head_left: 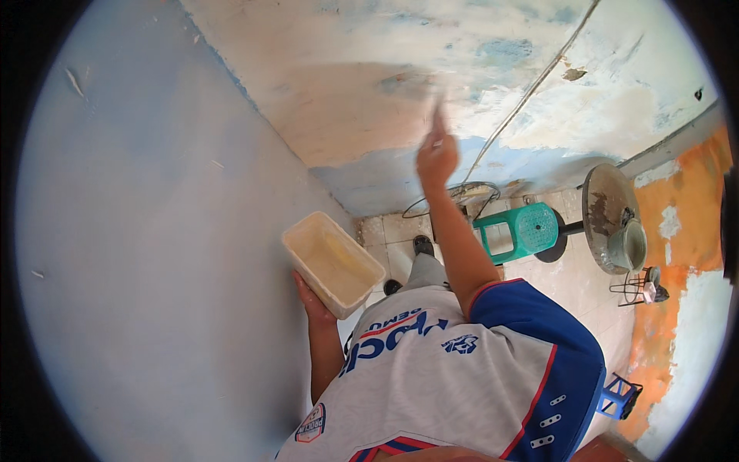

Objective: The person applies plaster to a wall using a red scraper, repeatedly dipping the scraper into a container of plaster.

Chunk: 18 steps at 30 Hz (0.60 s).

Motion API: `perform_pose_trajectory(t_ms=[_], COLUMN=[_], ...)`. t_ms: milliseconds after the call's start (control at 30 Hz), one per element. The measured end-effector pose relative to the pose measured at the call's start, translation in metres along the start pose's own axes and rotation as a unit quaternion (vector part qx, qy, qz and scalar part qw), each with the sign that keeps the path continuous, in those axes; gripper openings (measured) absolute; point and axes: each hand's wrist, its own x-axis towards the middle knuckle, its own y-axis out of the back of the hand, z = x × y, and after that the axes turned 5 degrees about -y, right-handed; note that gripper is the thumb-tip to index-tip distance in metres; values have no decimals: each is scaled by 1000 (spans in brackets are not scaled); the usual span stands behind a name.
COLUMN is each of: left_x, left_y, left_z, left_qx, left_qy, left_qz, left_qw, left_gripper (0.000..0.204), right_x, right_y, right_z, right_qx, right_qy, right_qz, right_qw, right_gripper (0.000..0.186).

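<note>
My left hand (309, 299) grips a cream rectangular plastic tub (296, 237) by its near side, close to the blue wall at left. The tub is tilted, with its mouth facing up and some pale yellowish residue inside. My right hand (437, 162) is stretched out and closed on a thin tool (439, 115), blurred by motion, whose kind I cannot make out. It points at the patchy wall (346, 104) ahead, which has cream filler-like smears over blue paint. Whether the tool touches the wall is unclear.
A cable (531, 92) runs down the wall ahead to a dark coil (481, 187) near the floor. On the right stand a green plastic stool (531, 229) and a round table (596, 192) bearing a grey-green bucket (630, 245). Farther back is a blue stool (613, 398).
</note>
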Motion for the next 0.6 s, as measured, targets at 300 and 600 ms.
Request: perform_pose_trajectory(t_ms=[300,600], left_x=[-11,-12], left_y=[-15,-3], left_z=[6,-5], left_qx=[27,22], left_qy=[9,3], left_qz=[-8,16], left_qw=[1000,1000], left_gripper=[74,73], right_x=[-39,28], right_y=[-53,38], right_z=[-46,-24], right_qx=[-54,90], right_qy=[177,2], right_qz=[-70,-23], right_qw=[980,996], right_gripper=[39,29])
